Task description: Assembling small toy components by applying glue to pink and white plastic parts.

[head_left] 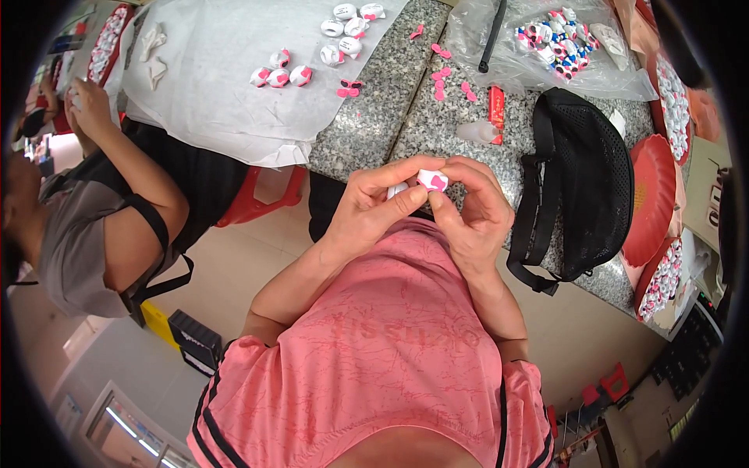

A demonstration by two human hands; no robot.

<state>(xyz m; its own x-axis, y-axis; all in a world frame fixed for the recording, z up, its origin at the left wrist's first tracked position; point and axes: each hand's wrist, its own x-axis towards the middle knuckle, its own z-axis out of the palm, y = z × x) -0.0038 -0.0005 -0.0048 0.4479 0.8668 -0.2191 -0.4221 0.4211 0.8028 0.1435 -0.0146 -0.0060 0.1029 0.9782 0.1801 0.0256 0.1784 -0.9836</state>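
A small rounded white piece with a pink bow-shaped patch point(432, 182) is pinched between the fingertips of both hands, over the table's near edge. My left hand point(373, 201) is closed, with thumb and forefinger against the piece's left side. A second white piece point(397, 189) shows within the left hand's curled fingers. My right hand point(477, 207) grips the right side with thumb and fingers. Beyond the hands lie loose pink bow-shaped pieces point(442, 74), a small translucent bottle point(476, 132) and a red packet point(496, 109).
Similar white-and-pink pieces point(279, 76) stand on a white sheet point(211, 86) at left. A clear plastic bag point(499, 66) holds many small coloured pieces. A black mesh bag point(585, 187) and a red scalloped plate point(654, 195) lie right. A co-worker's hand point(90, 109) is at far left.
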